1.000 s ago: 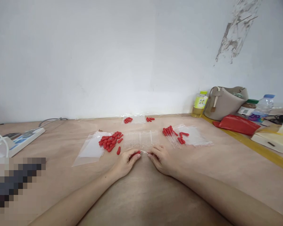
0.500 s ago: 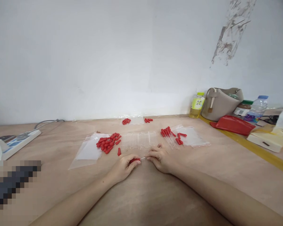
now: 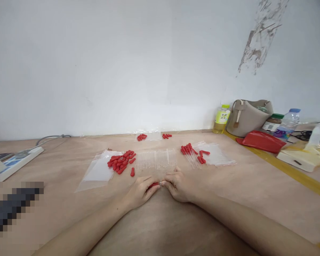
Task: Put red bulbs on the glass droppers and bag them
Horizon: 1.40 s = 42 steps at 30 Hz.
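Presently, both hands are close together over the desk (image 3: 152, 227), well in front of its far edge, which runs along the wall (image 3: 109, 71). The left hand (image 3: 143, 191) is nearly closed, thumb and fingers pinched along one red rubber bulb (image 3: 154, 184), and only a part of this bulb shows. The right hand (image 3: 177, 185) is curled also; its thumb and fingers grip a thin clear tube (image 3: 160, 184), of which just a short piece is visible in the narrow gap between the hands. How deep the tube sits in the bulb, I cannot tell.

Nearer to the far edge, a row of clear tubes (image 3: 156, 158) lies side by side. At its left is a pile of red bulbs (image 3: 120, 163), beside plastic bags (image 3: 97, 174), and one single bulb (image 3: 132, 172) lies apart, near the left hand. At its right, several droppers (image 3: 187, 149) with red tops lie close together, near another plastic bag (image 3: 220, 156). Just by the far edge rests a clear packet (image 3: 154, 136).
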### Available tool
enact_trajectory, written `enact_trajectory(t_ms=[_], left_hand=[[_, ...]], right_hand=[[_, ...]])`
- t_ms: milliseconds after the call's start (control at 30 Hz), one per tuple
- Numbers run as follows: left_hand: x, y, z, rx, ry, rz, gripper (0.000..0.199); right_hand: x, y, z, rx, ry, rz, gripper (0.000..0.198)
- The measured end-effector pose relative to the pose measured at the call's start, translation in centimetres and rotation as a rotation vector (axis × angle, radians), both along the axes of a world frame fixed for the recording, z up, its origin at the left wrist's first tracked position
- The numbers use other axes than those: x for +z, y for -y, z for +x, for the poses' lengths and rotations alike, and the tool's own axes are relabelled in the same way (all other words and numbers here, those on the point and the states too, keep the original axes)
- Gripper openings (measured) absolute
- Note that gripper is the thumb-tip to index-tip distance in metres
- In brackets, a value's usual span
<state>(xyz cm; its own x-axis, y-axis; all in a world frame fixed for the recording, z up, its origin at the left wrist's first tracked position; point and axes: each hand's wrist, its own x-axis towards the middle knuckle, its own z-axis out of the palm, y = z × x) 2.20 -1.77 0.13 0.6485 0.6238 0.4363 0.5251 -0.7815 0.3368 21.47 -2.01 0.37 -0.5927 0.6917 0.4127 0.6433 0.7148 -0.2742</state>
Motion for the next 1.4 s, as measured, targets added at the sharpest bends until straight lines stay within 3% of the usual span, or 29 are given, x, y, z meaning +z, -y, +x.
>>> enact_trajectory(t_ms=[133,233,333,433,500,800,1000,1233,1400], left_hand=[[0.2,-0.4,-0.4,0.005,0.026,0.016,0.019],[0.4,-0.5,-0.9,0.126,0.106,0.001,0.036],[0.5,-0.5,-1.4,0.199,0.106,-0.074,0.036],[0.7,-0.4,-1.5,0.134,0.044,-0.138,0.015],[0.8,-0.4,-1.4,0.115,0.03,-0.155,0.015],[0.9,-0.6,-1.5,0.113,0.031,-0.168,0.014],[1.0,-0.6,-1.6,0.098,0.034,-0.164,0.015],[0.9,-0.4,-1.3,0.122,0.026,-0.13,0.012],[1.8,-1.0,-2.6,0.461,0.023,0.106,0.013]], right_hand=[[0.5,0.3,-0.1,0.039,-0.045,-0.069,0.024],[1.1,0.4,0.5,0.031,-0.076,-0.087,0.02],[1.6,-0.4,1.8,-0.14,-0.139,-0.053,0.019],[1.8,-2.2,3.4,-0.439,-0.182,-0.033,0.018],[1.8,-3.6,4.3,-0.605,-0.156,-0.073,0.018],[2.0,-7.5,3.9,-0.829,0.01,-0.243,0.035],[1.3,-7.9,4.1,-0.874,-0.049,-0.249,0.034],[2.3,-8.6,3.3,-0.869,0.049,-0.331,0.026],[2.4,-10.4,2.2,-0.833,0.072,-0.417,0.02]])
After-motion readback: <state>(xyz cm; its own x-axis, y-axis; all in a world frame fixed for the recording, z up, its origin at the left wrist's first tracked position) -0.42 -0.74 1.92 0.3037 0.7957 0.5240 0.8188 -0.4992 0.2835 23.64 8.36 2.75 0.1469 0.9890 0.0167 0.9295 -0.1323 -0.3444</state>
